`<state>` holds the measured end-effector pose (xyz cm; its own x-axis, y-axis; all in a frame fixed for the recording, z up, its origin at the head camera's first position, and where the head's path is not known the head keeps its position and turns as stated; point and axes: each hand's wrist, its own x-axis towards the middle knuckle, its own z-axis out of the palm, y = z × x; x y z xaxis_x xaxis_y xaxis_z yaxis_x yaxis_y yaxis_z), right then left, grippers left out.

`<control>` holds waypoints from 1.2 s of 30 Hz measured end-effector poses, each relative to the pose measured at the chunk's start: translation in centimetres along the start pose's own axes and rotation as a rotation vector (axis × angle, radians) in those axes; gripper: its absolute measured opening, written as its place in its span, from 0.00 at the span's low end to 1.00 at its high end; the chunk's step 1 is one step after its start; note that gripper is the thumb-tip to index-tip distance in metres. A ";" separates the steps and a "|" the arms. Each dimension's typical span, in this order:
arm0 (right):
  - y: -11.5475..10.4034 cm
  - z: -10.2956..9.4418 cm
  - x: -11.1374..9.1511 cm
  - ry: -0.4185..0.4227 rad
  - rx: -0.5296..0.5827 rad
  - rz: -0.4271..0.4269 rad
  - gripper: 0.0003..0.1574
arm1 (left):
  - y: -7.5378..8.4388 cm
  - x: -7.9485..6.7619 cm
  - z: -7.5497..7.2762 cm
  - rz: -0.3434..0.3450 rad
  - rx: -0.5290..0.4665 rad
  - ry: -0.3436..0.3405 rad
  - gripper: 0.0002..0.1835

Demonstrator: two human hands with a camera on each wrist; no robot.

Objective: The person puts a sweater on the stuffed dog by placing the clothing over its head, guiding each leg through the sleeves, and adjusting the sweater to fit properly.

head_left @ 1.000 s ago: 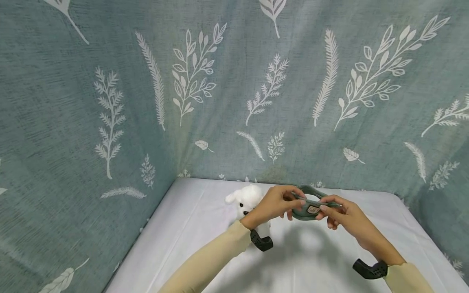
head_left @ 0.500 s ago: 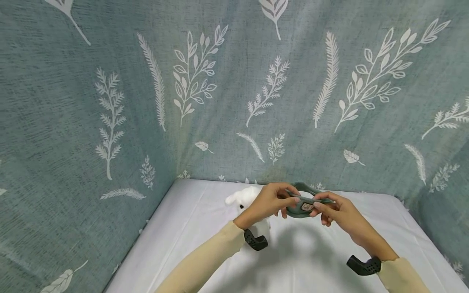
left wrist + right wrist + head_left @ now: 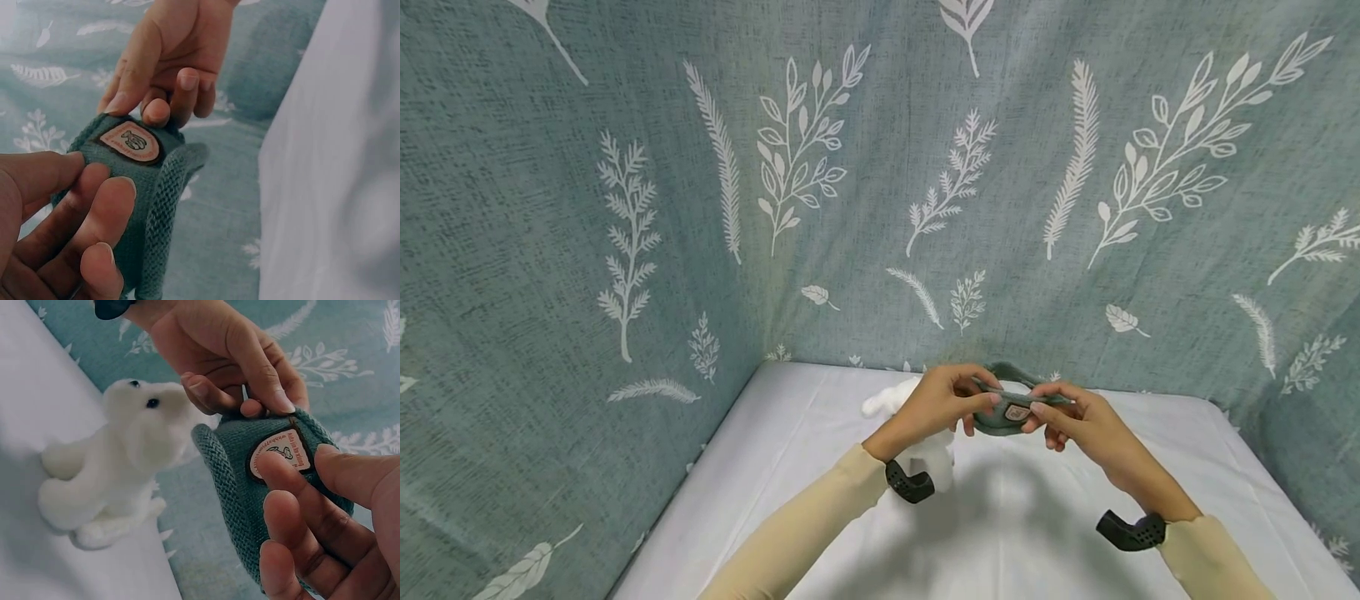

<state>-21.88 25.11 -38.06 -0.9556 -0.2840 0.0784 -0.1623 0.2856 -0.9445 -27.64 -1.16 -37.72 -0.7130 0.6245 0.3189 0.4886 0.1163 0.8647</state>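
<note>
Okay, the teal-green knitted band (image 3: 997, 423) is up off the white cloth-covered table (image 3: 797, 450), held between the left hand (image 3: 942, 402) and the right hand (image 3: 1086, 425). Head view gives its loop shape: back edge arching above the front, gap between them. It also shows both cream sleeves (image 3: 805, 529) and the black wrist mounts (image 3: 910, 483).

Left wrist view adds the thick rolled edge and the whole cream patch with dark border (image 3: 132, 143) on the front. Right wrist view has a fingertip covering part of that patch, but gives the white fluffy plush dog (image 3: 115, 465) properly: on the table, two dark eyes visible. From the head camera the plush is partly hidden behind the left hand and wrist, so its eyes don't read.

Fingers: both sets are nearly closed, pinching the knit. Left thumb and forefinger clamp the front upper edge at one side of the patch; right thumb and forefinger do the same at the other. Remaining fingers bend loosely below; can't tell which of them touch the knit. Behind: blue-green leaf-print fabric (image 3: 850, 325).
</note>
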 end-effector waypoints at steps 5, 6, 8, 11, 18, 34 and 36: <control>-0.3 0.2 0.5 -0.008 0.005 -0.025 0.25 | 0.3 0.0 -0.6 0.001 0.016 0.014 0.07; -0.3 0.2 0.6 -0.009 0.008 -0.027 0.25 | 0.3 -0.1 -0.7 0.000 0.019 0.015 0.07; -0.4 0.4 0.7 -0.012 0.009 -0.035 0.25 | 0.4 -0.2 -0.9 0.002 0.025 0.017 0.07; -0.5 0.7 1.0 -0.012 0.010 -0.043 0.24 | 0.4 -0.5 -1.2 0.005 0.029 0.024 0.08; -0.8 1.7 1.7 -0.040 0.016 -0.060 0.24 | 0.3 -1.4 -2.1 -0.004 0.035 0.046 0.08; -1.4 2.6 3.3 -0.064 0.001 -0.068 0.24 | 0.1 -2.4 -3.4 -0.028 0.046 0.075 0.10; -1.6 2.7 3.4 -0.063 0.006 -0.068 0.24 | 0.1 -2.5 -3.5 -0.026 0.044 0.078 0.10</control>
<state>-24.23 21.18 -37.19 -0.9251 -0.3596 0.1224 -0.2248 0.2585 -0.9395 -27.58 -5.38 -37.08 -0.7618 0.5591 0.3272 0.4899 0.1667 0.8557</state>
